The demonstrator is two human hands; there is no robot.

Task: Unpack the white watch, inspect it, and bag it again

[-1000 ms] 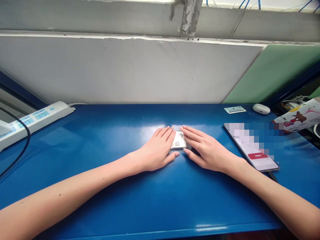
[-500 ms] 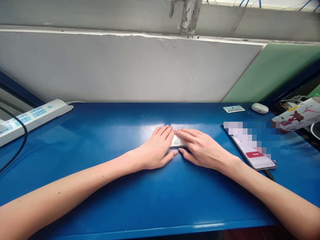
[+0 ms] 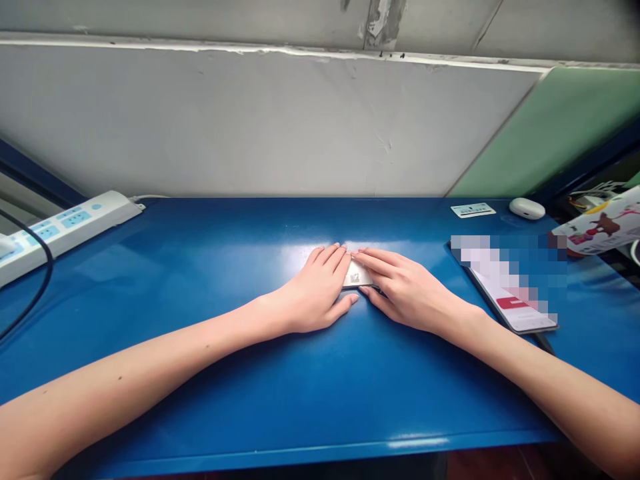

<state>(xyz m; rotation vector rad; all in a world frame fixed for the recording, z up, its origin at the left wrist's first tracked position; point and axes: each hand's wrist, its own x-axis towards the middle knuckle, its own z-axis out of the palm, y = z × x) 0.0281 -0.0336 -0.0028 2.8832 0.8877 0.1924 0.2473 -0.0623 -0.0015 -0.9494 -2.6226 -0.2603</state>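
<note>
Between my hands, on the blue table, lies a small flat silvery-white object [image 3: 356, 277] with a dark square mark like a printed code and a dark lower edge. Its two ends are hidden under my fingers, so its kind is not clear. My left hand [image 3: 320, 290] covers the left end, fingers together over the top and thumb at the near side. My right hand [image 3: 403, 287] grips the right end, with fingers across the top and the thumb by the near edge. The fingertips of both hands almost meet at the far side.
On the right, a phone [image 3: 507, 293] with a lit, partly blurred screen rests above a dark strip. Behind it are a white card [image 3: 473, 211], a white earbud case [image 3: 527, 209] and a printed package [image 3: 605, 223]. A power strip [image 3: 65, 233] with a black cable [image 3: 43, 287] stands left.
The view has tipped slightly downward, so the whole scene sits a little higher in the picture. Both hands keep nearly the same place and hold on the flat object.
</note>
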